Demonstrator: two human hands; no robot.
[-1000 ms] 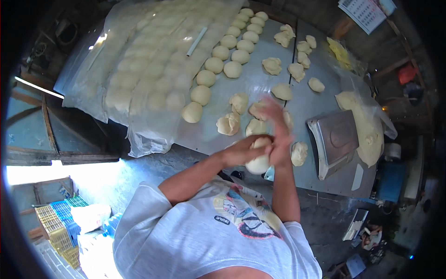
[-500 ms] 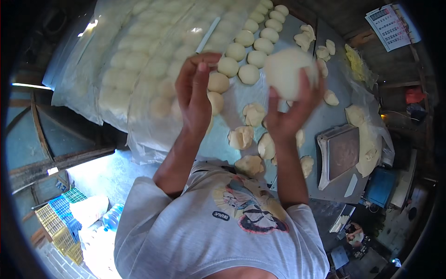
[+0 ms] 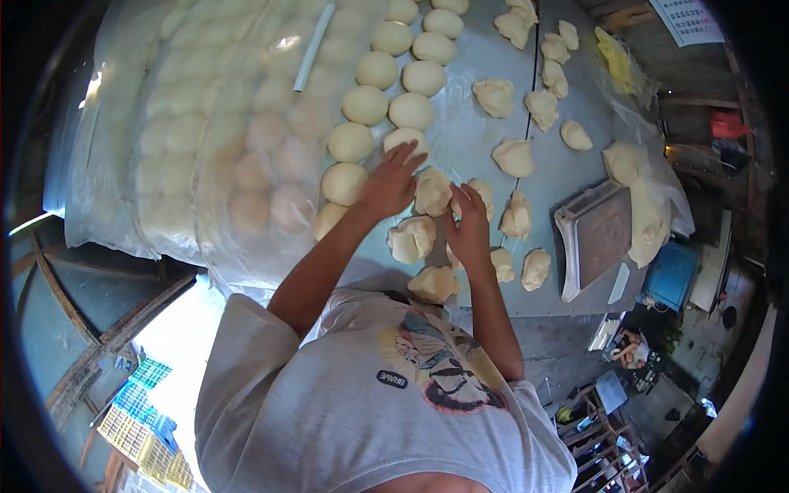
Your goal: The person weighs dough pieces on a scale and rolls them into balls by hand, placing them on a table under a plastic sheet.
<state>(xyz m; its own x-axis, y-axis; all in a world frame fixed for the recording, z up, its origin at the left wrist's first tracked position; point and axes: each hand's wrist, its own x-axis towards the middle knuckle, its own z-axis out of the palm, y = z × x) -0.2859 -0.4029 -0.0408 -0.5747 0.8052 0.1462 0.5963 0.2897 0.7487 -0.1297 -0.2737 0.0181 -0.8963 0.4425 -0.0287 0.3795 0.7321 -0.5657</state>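
My left hand (image 3: 391, 186) is open, its outstretched fingertips resting on a smooth round dough ball (image 3: 406, 141) at the near end of a row. My right hand (image 3: 469, 228) is open too, fingers bent and apart, at the right edge of a rough dough piece (image 3: 432, 191). That piece lies between the two hands. Another uneven dough piece (image 3: 412, 239) sits just below my left hand, and one more (image 3: 434, 283) lies close to my body. A dough lump (image 3: 482, 197) shows partly behind my right fingers.
Many dough balls lie under a clear plastic sheet (image 3: 189, 99) at left, with a pale strip (image 3: 315, 48) on top. Several rough pieces dot the metal table (image 3: 460, 57). A flat-topped scale (image 3: 598, 238) stands at right beside a large dough mass (image 3: 649, 222).
The smooth dough ball held up in my right hand has left it; a ball now sits under my left fingertips. Both hands came down to the table, and the view shifted.
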